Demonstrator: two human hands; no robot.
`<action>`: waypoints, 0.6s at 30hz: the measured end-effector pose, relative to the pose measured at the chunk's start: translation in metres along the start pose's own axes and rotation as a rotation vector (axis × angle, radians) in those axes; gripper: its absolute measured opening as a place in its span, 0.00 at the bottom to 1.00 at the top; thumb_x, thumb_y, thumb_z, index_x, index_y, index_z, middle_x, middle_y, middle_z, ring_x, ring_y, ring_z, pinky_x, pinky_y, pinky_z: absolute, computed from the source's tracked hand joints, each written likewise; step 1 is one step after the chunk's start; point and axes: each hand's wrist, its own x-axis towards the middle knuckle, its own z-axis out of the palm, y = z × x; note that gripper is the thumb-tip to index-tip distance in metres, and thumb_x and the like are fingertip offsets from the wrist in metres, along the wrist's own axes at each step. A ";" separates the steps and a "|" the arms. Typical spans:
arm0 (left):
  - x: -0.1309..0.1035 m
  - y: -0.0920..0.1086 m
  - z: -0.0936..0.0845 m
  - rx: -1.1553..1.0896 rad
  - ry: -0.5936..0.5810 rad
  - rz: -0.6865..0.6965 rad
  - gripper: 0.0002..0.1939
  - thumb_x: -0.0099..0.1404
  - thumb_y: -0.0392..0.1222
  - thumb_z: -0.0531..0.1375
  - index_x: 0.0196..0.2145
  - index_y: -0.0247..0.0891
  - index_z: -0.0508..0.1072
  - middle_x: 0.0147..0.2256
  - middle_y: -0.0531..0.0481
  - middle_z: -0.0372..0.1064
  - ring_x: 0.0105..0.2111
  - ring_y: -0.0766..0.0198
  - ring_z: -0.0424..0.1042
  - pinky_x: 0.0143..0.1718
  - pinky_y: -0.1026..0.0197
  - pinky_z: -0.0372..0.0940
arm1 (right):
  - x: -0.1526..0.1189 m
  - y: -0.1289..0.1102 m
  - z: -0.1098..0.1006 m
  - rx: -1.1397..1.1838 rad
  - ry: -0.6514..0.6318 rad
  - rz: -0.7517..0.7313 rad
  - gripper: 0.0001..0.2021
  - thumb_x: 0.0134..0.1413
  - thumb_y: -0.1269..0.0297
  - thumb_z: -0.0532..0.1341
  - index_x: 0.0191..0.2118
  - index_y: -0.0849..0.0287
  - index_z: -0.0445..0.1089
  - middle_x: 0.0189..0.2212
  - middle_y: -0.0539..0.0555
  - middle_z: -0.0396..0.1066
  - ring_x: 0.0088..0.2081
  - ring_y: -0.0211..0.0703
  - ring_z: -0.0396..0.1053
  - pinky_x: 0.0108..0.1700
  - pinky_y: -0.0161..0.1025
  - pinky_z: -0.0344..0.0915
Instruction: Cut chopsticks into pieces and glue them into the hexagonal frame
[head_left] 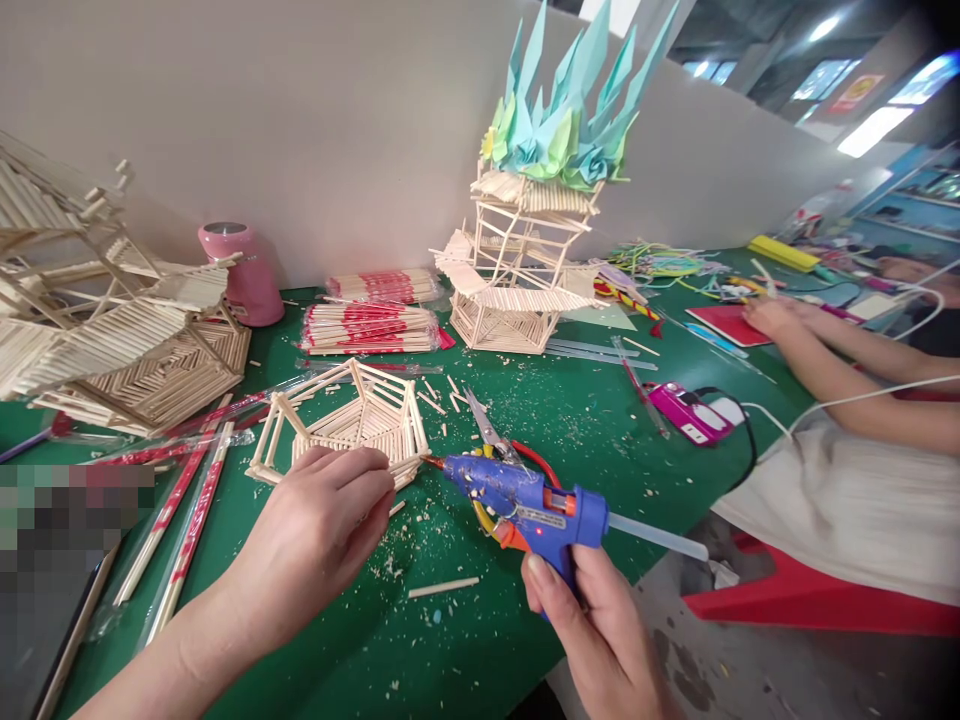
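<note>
My right hand (592,610) is wrapped round the handle of a blue hot glue gun (517,500), with a translucent glue stick (660,537) sticking out of its back. The nozzle points left, at the near right corner of a small many-sided frame of wooden sticks (360,415) with a stick floor. At that near rim, my left hand (330,510) has its fingers closed on a thin wooden stick (407,464); the fingertips are partly hidden. Scissors (487,420) and red-and-yellow handled pliers (536,460) lie behind the glue gun, partly covered by it.
Packs of sticks (371,327) lie behind the frame. A stick tower with paper leaves (517,250) stands at the back, a larger stick model (112,350) and pink container (255,275) at left. At right are a magenta power strip (690,412) and another person's hands (772,318).
</note>
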 end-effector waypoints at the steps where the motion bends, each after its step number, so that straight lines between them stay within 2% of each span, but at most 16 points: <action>1: 0.000 0.000 0.000 -0.004 0.000 -0.005 0.09 0.64 0.29 0.51 0.30 0.34 0.69 0.30 0.46 0.71 0.29 0.60 0.72 0.31 0.56 0.64 | 0.000 0.001 0.000 0.004 -0.001 0.002 0.14 0.57 0.51 0.55 0.38 0.56 0.69 0.24 0.54 0.70 0.24 0.42 0.65 0.23 0.35 0.65; 18: 0.000 -0.002 0.002 -0.028 0.001 -0.017 0.07 0.64 0.29 0.52 0.32 0.35 0.68 0.32 0.47 0.71 0.30 0.61 0.71 0.32 0.57 0.65 | -0.006 0.012 0.005 0.019 0.055 0.009 0.14 0.55 0.51 0.57 0.39 0.56 0.70 0.27 0.56 0.72 0.28 0.45 0.69 0.24 0.35 0.67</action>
